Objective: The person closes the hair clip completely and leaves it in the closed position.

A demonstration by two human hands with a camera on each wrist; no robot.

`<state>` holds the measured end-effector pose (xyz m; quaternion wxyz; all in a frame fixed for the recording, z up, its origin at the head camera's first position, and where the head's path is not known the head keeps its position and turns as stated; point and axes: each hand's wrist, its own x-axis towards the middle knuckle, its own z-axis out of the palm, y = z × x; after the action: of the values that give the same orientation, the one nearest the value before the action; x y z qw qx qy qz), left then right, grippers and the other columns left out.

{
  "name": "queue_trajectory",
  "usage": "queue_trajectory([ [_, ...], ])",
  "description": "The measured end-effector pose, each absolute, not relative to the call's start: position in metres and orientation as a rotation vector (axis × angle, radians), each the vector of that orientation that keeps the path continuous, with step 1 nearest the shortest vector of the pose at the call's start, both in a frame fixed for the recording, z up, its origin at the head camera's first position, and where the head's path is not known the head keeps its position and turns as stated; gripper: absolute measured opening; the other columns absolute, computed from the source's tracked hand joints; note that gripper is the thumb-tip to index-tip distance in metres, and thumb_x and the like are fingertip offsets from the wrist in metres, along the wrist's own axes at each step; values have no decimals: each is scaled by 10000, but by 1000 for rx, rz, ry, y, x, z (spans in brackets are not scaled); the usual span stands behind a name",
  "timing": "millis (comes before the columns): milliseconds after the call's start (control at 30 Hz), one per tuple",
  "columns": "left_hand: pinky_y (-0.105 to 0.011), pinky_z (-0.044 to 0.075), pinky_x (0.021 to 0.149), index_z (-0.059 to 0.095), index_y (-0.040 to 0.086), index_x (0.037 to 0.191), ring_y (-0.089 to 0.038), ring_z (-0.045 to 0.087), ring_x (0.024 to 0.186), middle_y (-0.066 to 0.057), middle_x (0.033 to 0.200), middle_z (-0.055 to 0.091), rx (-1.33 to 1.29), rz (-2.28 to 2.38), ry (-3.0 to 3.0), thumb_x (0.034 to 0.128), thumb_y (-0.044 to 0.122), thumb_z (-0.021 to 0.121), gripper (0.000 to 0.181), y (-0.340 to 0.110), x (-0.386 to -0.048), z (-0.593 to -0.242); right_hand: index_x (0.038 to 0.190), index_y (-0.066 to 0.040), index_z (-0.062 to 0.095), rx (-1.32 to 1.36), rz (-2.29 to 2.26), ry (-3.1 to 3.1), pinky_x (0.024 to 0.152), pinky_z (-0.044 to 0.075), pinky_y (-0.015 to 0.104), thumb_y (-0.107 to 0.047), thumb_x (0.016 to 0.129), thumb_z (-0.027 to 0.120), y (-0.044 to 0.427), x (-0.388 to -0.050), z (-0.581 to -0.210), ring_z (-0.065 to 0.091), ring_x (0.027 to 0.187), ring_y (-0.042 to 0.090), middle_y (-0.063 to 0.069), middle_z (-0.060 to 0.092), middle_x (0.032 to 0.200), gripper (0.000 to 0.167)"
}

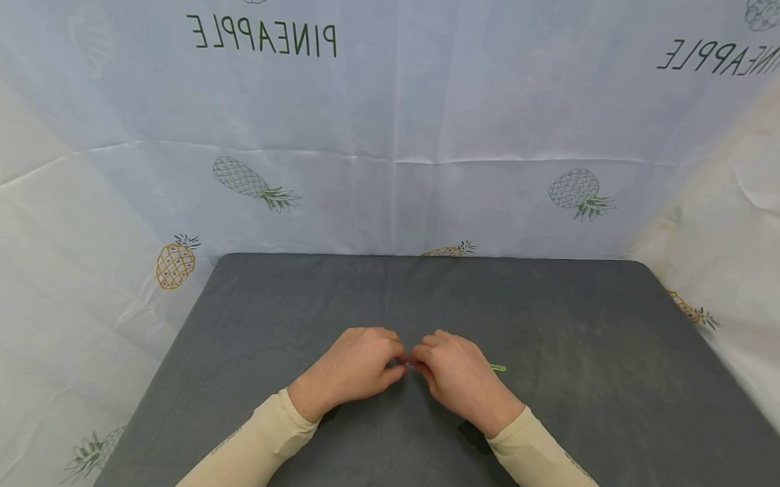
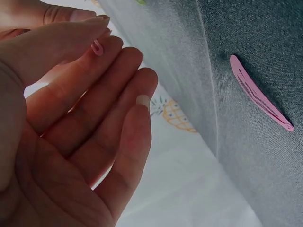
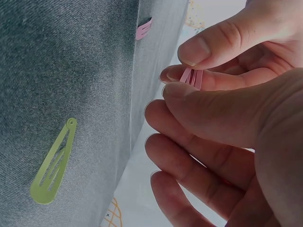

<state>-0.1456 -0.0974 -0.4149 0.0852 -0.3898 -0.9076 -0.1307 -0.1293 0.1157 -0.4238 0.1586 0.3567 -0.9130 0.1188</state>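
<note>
Grey worktop (image 1: 567,336) lay beneath two hands in the head view, the left grip (image 1: 363,364) and the right grip (image 1: 461,375) close together at the fingertips; one green clip (image 1: 499,368) showed just beyond the right grip.

In the left wrist view, the left grip pinched one held pink clip (image 2: 98,48), while one loose pink clip (image 2: 259,97) lay apart from it.

In the right wrist view, the right grip pinched that same held pink clip, between both thumbs.
</note>
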Motion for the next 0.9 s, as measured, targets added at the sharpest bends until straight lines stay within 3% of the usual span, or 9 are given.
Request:
queue_trajectory([
  [900, -225, 500, 644, 842, 222, 948, -8, 540, 676, 84, 861, 721, -1232, -442, -2735, 983, 217, 811, 47, -101, -147, -414, 805, -201, 731, 1047, 374, -2589, 654, 495, 246, -59, 885, 878, 115, -131, -426, 523, 698, 82, -91, 622, 747, 220],
])
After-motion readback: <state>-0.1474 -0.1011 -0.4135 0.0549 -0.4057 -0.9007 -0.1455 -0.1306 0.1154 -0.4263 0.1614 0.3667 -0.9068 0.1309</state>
